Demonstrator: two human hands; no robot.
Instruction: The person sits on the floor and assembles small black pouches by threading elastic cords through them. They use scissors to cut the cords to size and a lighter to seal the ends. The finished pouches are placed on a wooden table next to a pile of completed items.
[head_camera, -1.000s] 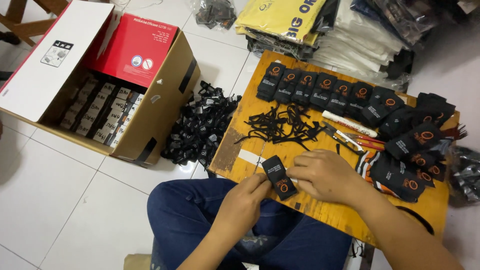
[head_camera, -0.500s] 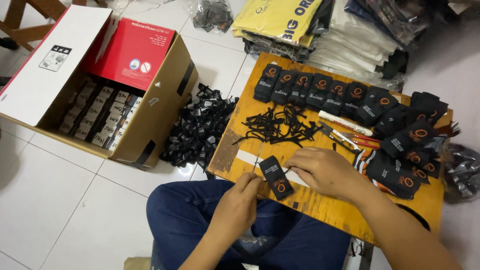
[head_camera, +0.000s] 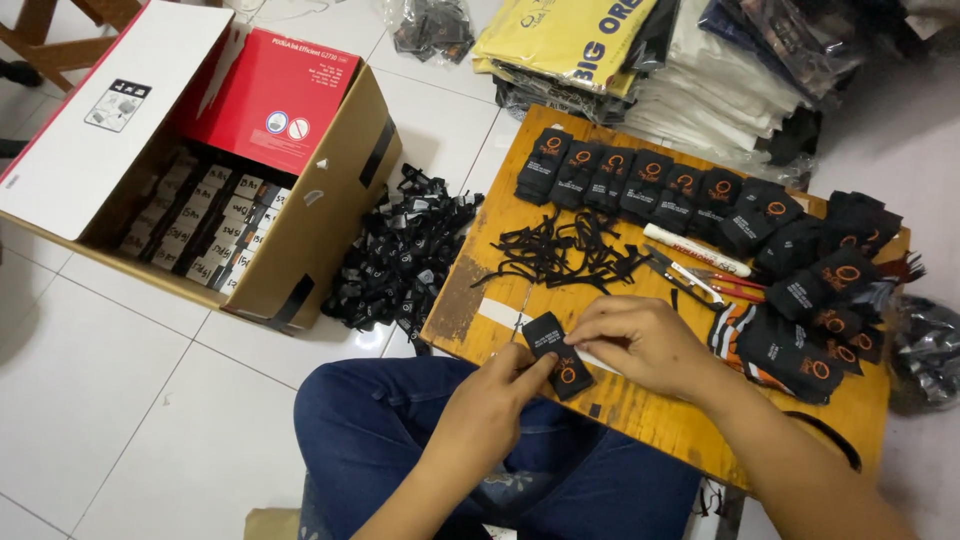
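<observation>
Between the two hands, at the near edge of the wooden surface (head_camera: 660, 410), lies a black tag (head_camera: 557, 354), its long axis slanting from upper left to lower right. The left hand (head_camera: 490, 400) pinches its near end; the right hand (head_camera: 640, 335) presses fingertips on its far side.

Garment workroom — stacked shirts (head_camera: 700, 70), label piles (head_camera: 405, 255)

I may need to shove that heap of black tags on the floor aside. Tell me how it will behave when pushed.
The heap of black tags would probably scatter rather than slide as one, since the pieces lie loose and jumbled. They look small, thin and light. The glossy floor tiles likely let them skid easily.
</observation>
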